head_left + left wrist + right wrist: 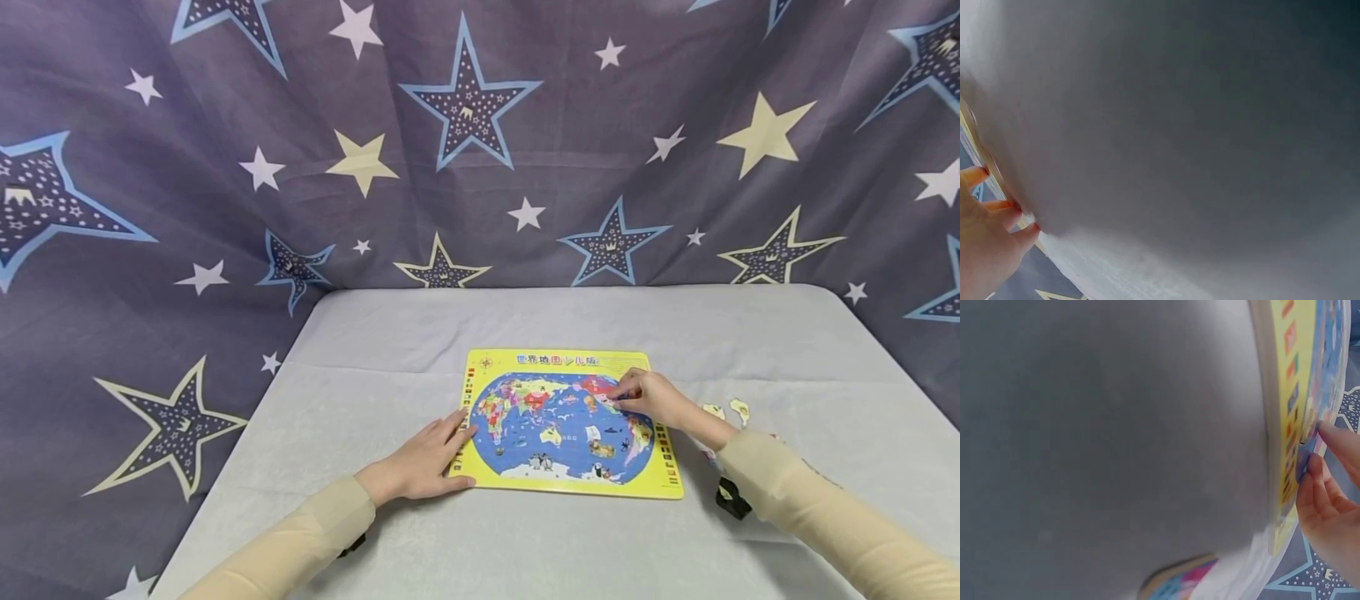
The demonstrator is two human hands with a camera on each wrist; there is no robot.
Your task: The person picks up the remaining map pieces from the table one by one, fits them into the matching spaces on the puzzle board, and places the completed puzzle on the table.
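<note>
A yellow-bordered world map puzzle board with a blue ocean lies flat on the table. My left hand rests at its left edge, fingers spread and fairly straight, the fingertips touching the border. In the left wrist view the fingers of that hand meet the board's rim. Over the upper right of the map, my right hand pinches a small puzzle piece between thumb and fingers, against the board. That hand hides most of the piece in the head view.
Loose map pieces lie on the grey cloth-covered table right of the board, some partly behind the right forearm. One colourful piece shows low in the right wrist view. A star-patterned curtain hangs behind and at the left.
</note>
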